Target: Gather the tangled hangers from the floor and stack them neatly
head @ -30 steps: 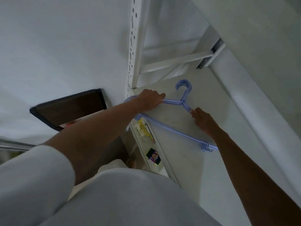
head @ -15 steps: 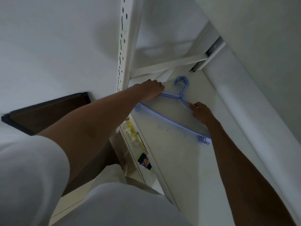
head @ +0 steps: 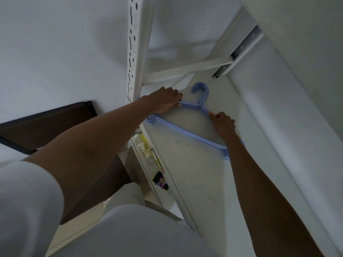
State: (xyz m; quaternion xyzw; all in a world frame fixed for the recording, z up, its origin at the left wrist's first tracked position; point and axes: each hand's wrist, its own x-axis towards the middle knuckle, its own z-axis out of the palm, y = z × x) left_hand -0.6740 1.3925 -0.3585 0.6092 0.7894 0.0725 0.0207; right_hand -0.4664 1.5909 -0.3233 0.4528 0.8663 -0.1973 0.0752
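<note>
A stack of light blue plastic hangers (head: 187,129) lies flat on the white shelf board (head: 200,173), hooks pointing to the far corner. My left hand (head: 165,101) lies over the stack's left shoulder arm, fingers curled around it near the neck. My right hand (head: 222,123) holds the right shoulder arm just below the neck, with the thumb against the plastic. My right forearm covers part of the stack's right end.
A perforated white upright post (head: 134,52) and a cross bar (head: 185,68) frame the shelf at the back left. A lower shelf holds a yellow-labelled bottle (head: 143,147) and a small colourful box (head: 160,180). White walls close in on the right. A dark wooden board (head: 46,125) sits at left.
Both hands stay on the hanger stack in nearly the same grip. The view has shifted slightly; the stack has not visibly moved on the shelf.
</note>
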